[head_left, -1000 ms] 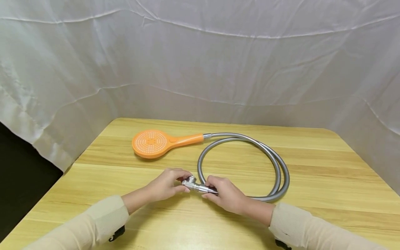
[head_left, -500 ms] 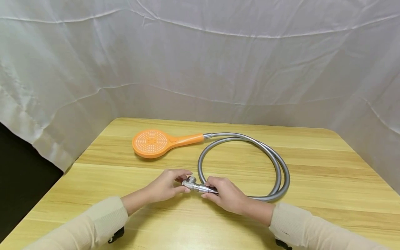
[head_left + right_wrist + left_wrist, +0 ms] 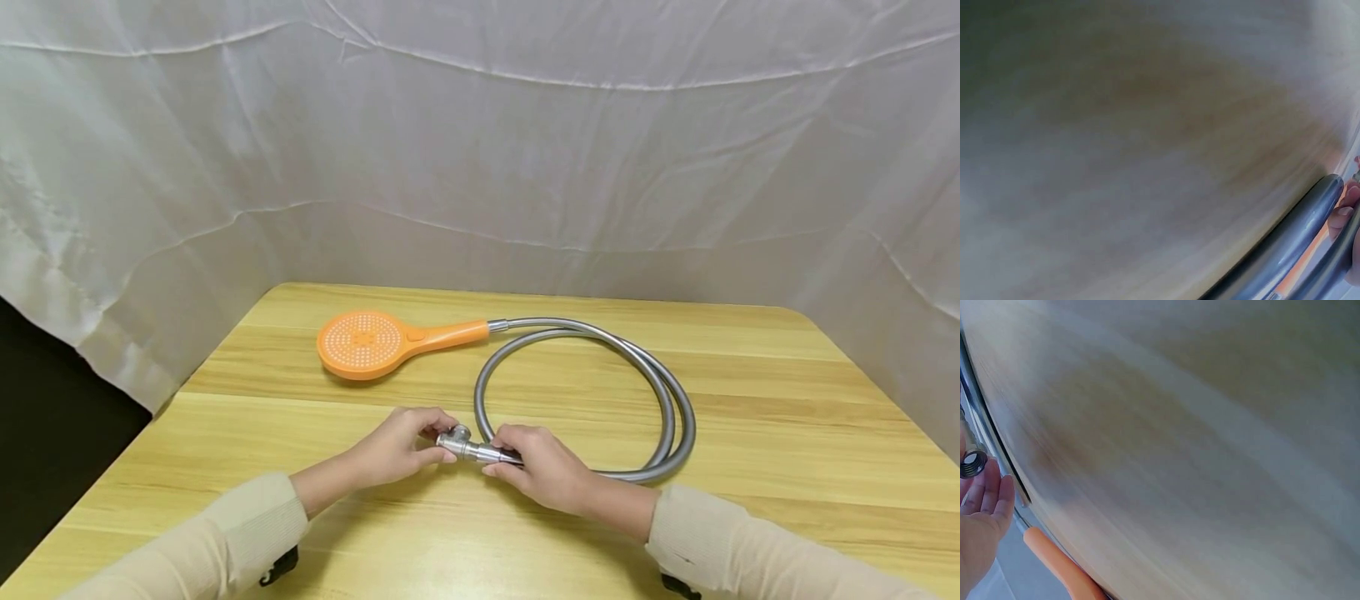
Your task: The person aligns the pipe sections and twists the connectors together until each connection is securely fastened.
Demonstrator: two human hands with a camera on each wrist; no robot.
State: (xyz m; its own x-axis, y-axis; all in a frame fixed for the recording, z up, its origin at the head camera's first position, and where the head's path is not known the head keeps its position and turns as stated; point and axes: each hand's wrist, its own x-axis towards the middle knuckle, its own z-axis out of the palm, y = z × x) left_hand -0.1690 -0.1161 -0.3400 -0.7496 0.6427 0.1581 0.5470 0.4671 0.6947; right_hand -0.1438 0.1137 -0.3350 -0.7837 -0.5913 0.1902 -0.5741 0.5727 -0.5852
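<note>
A chrome T-shaped pipe fitting (image 3: 453,442) sits between both hands in the head view, in line with the metal end of a grey shower hose (image 3: 681,417). My left hand (image 3: 396,450) pinches the fitting's left end between thumb and fingers. The left wrist view shows the fitting's round threaded opening (image 3: 974,465) facing out beside the fingers. My right hand (image 3: 546,471) grips the hose end at its metal sleeve (image 3: 491,454). Farther back lies an orange shower head (image 3: 363,343), face up, joined to the hose's other end.
Loops of the hose lie to the right on the wooden table (image 3: 450,533). In the right wrist view the hose (image 3: 1285,250) passes close to the hand. A pale curtain (image 3: 480,167) hangs behind and along both sides.
The left fingers lift slightly off the fitting and then close on it again. The fitting's side outlet has turned a little. My right hand, the hose and the shower head stay about where they were.
</note>
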